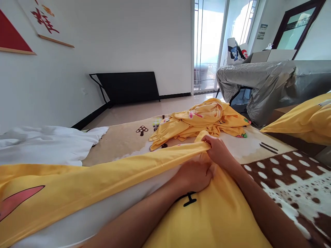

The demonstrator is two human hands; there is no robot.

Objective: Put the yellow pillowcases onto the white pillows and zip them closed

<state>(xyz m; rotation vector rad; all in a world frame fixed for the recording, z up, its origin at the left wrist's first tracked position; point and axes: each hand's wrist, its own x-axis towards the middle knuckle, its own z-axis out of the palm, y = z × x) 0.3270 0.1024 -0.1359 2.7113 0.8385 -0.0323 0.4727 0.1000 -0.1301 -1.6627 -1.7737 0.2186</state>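
Note:
A yellow pillowcase (222, 210) with black line drawing lies across the front of the view, its long open edge (124, 167) stretching from the left side to my hands. White pillow (111, 203) shows through the opening. My right hand (218, 150) pinches the pillowcase at the far corner of the opening. Just below it, my left hand (195, 175) is closed in a fist at the same corner, partly under the yellow edge. Its fingers are curled against the cloth, and whether pillow or only fabric is in them is hidden.
A crumpled yellow cloth (201, 119) lies on the beige and brown patterned blanket (124, 137). White fabric (49, 143) is at the left. Another yellow pillow (307, 119) rests at the right, near a table under grey plastic (261, 74). A black panel (129, 88) leans on the wall.

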